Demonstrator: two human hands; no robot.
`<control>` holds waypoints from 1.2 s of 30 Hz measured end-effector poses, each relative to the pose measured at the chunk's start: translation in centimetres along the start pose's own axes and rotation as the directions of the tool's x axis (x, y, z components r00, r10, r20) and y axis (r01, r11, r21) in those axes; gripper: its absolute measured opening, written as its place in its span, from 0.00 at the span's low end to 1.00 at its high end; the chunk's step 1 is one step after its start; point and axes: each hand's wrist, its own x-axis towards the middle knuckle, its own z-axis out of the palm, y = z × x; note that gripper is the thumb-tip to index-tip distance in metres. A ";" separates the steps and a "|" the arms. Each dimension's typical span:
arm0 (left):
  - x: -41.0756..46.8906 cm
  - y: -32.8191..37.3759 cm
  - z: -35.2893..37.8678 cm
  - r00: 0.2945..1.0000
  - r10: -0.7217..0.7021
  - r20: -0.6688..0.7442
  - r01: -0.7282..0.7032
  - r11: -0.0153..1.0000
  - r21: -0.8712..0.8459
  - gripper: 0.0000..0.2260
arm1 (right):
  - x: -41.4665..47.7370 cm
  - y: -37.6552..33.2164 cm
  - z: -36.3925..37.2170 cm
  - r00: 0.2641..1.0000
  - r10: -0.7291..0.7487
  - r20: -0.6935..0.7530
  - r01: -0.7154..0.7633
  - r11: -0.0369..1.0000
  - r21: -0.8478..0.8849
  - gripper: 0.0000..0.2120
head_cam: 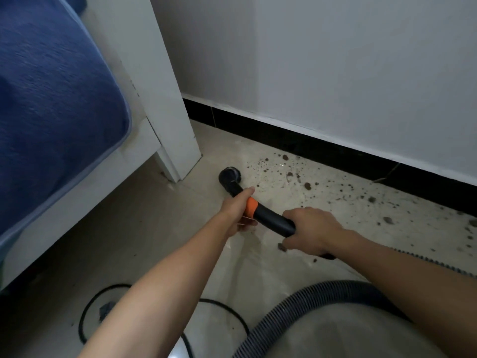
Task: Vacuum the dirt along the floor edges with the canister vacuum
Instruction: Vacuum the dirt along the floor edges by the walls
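The vacuum's brush nozzle rests on the floor near the black skirting, beside the dirt strewn along that skirting, with the left hand gripping the orange collar and the right hand clasping the tube behind, likely for low, steady steering.

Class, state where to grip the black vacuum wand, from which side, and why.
Grip the vacuum wand on its straight tube beside the orange collar, from above, on the side away from the wall. It slopes down to the brush head on the floor, so a top grip likely steers best.
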 end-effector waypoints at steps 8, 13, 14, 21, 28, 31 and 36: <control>-0.4 -3.4 -3.0 0.994 -0.077 -0.077 0.072 0.995 -0.062 0.12 | -2.0 -1.7 1.8 0.988 -0.099 0.116 0.097 0.995 0.017 0.14; -0.3 -2.8 2.1 0.999 -0.054 -0.005 0.054 0.999 -0.004 0.12 | -4.9 1.7 1.8 0.995 0.017 0.103 -0.019 1.000 0.018 0.11; -0.2 -2.4 3.3 0.999 -0.051 0.015 0.051 0.999 0.006 0.12 | -5.4 2.5 1.7 0.995 0.048 0.093 -0.051 0.998 0.025 0.11; 1.0 0.6 7.5 0.999 -0.020 0.051 0.018 0.999 0.032 0.15 | -4.6 5.6 0.3 0.987 0.145 0.062 -0.149 0.987 0.067 0.12; 4.4 2.5 4.2 0.998 -0.012 -0.058 0.012 1.000 0.000 0.15 | 0.6 4.0 -0.1 0.997 0.068 0.032 -0.071 0.995 0.075 0.11; 5.6 3.5 4.7 0.999 0.001 -0.052 0.000 1.000 0.017 0.15 | 1.6 4.5 -0.2 0.996 0.089 0.022 -0.091 0.992 0.082 0.11; 6.8 6.0 8.8 1.000 0.025 0.013 -0.025 0.998 0.056 0.14 | 2.0 7.4 -1.0 0.980 0.198 0.005 -0.198 0.974 0.113 0.12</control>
